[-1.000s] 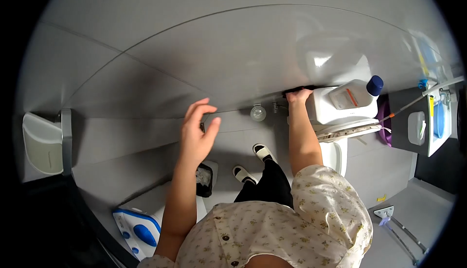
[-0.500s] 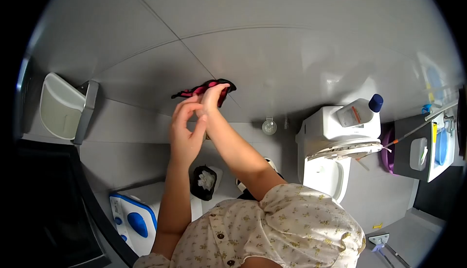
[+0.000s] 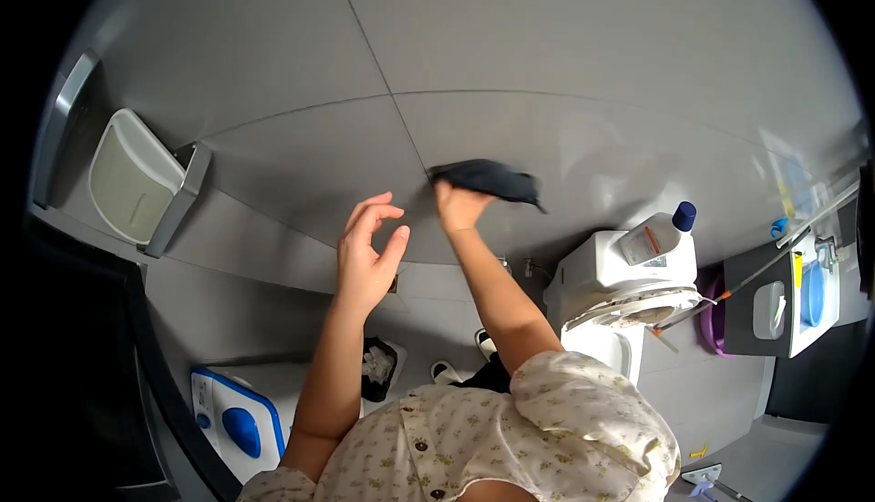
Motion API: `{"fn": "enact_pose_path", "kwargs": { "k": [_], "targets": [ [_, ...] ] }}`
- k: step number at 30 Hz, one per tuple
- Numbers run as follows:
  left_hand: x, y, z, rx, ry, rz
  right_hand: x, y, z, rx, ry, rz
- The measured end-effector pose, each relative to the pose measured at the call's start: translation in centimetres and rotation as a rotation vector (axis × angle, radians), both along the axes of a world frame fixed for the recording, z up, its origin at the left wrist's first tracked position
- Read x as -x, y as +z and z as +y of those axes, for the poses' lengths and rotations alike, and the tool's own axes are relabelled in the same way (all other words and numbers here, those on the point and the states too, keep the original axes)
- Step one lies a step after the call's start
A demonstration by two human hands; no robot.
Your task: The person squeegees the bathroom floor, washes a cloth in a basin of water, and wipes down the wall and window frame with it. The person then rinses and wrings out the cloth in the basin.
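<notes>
My right hand [image 3: 463,208] is closed on a dark cloth [image 3: 489,179], which is slightly blurred and trails off to the right in front of the grey wall. Only its dark side shows, and the cloth hides part of my fingers. To the left and a little lower, my left hand [image 3: 366,256] is raised with thumb and fingers apart and curved, holding nothing. A gap separates it from the cloth and from my right hand.
A toilet [image 3: 597,274] stands at right with a blue-capped bottle [image 3: 649,238] on its tank. Further right is a sink counter [image 3: 807,310]. A bin [image 3: 381,365] and a white-and-blue box [image 3: 241,420] stand below left. At upper left, a pale bin-like fixture [image 3: 137,178] is on the wall.
My right hand has moved away to the right with the cloth, which showed black and pink before. My left hand, earlier at the right wrist, is now apart from it. The view has shifted.
</notes>
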State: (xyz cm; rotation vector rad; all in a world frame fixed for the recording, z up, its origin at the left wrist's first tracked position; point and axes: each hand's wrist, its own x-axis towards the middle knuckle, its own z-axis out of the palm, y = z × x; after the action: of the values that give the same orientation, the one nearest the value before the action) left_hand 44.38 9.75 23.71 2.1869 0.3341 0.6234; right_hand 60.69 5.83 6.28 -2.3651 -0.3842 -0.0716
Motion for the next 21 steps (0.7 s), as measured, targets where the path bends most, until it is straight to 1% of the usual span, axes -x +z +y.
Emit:
{"fn": "enact_pose_path", "kwargs": {
  "k": [2,3,4,5,6,8,9,11,12,13,14,15,16,17,18,20,21],
  "targets": [
    [0.3,0.3,0.4,-0.033,-0.001,-0.015,1.0,-1.7,0.9,0.26,0.438,-0.19],
    [0.6,0.5,0.6,-0.042,0.015,-0.023,0.1,-4.0,1.1,0.256,0.438,-0.193],
    [0.8,0.8,0.9,-0.051,0.029,-0.032,-1.4,-6.8,0.9,0.142,0.588,-0.523],
    [1.0,1.0,1.1,-0.04,0.045,-0.031,-2.4,-8.1,0.9,0.024,0.729,-0.856],
    [1.1,1.0,1.2,-0.038,0.041,-0.039,-2.7,-7.1,0.5,0.029,0.726,-0.862],
    [0.8,0.6,1.1,0.013,0.045,-0.02,-3.0,-2.6,-1.9,-0.173,0.592,-0.296],
    [0.6,0.4,0.8,0.028,0.047,-0.019,-3.4,-0.7,-3.5,-0.17,0.482,-0.33],
    [0.1,1.0,0.0,0.042,0.012,-0.014,-5.2,3.3,-7.2,-0.061,0.215,-0.718],
    [0.1,1.4,-0.4,0.046,-0.005,0.007,-6.3,5.2,-9.5,-0.018,0.054,-0.801],
    [-0.1,1.8,-0.6,0.044,-0.013,-0.001,-6.3,8.9,-12.0,0.11,-0.165,-0.565],
    [-0.3,2.2,-0.7,0.034,-0.024,-0.01,-8.5,9.7,-14.8,0.002,-0.28,-0.748],
    [-0.6,2.7,-0.8,0.022,-0.036,-0.021,-10.1,11.4,-17.5,-0.08,-0.353,-0.87],
    [-0.8,3.0,-0.8,0.017,-0.04,-0.03,-11.6,12.9,-19.0,-0.312,-0.485,-0.973],
    [-0.9,3.2,-0.8,0.003,-0.043,-0.063,-13.1,13.4,-20.8,-0.321,-0.565,-0.963],
    [-1.0,3.4,-0.8,-0.009,-0.042,-0.098,-13.2,15.3,-21.6,-0.426,-0.629,-0.857],
    [-1.0,3.9,-0.8,-0.016,-0.04,-0.119,-14.1,15.7,-20.3,-0.529,-0.686,-0.825],
    [-1.0,4.1,-0.8,-0.029,-0.046,-0.131,-13.1,16.3,-17.6,-0.605,-0.649,-0.888]
  ]
}}
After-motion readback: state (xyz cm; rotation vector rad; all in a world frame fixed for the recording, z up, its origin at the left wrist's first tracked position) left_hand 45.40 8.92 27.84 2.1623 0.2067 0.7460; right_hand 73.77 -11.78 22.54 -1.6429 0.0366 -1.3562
